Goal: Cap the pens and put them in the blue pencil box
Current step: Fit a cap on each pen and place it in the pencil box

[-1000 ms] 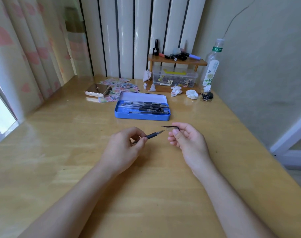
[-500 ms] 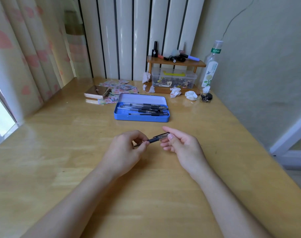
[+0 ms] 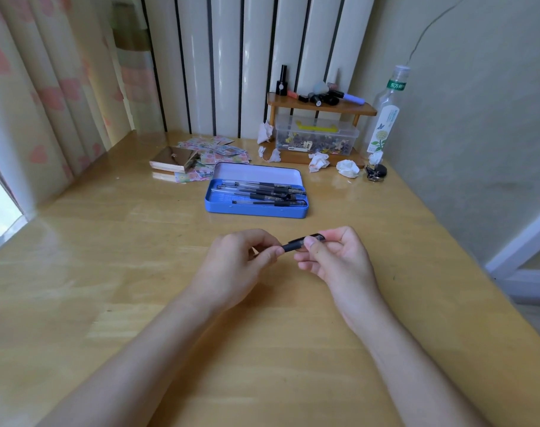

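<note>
Above the middle of the wooden table my left hand (image 3: 241, 260) grips the barrel of a black pen (image 3: 292, 246). My right hand (image 3: 336, 260) pinches the pen's cap (image 3: 316, 237), which sits over the pen's tip end. Most of the barrel is hidden inside my left fist. Beyond my hands the blue pencil box (image 3: 253, 209) lies open with its lid tipped back, and several capped black pens (image 3: 262, 192) lie lengthwise inside it.
Behind the box are a small gold case (image 3: 173, 160), patterned paper sheets (image 3: 219, 152), crumpled tissues (image 3: 318, 161), and a wooden shelf (image 3: 321, 106) over a clear plastic container (image 3: 316, 137). A glass bottle (image 3: 384, 118) and keys (image 3: 375, 172) stand at the back right near the wall.
My right hand has brought the cap from just off the pen's tip onto the pen. Both hands have closed together.
</note>
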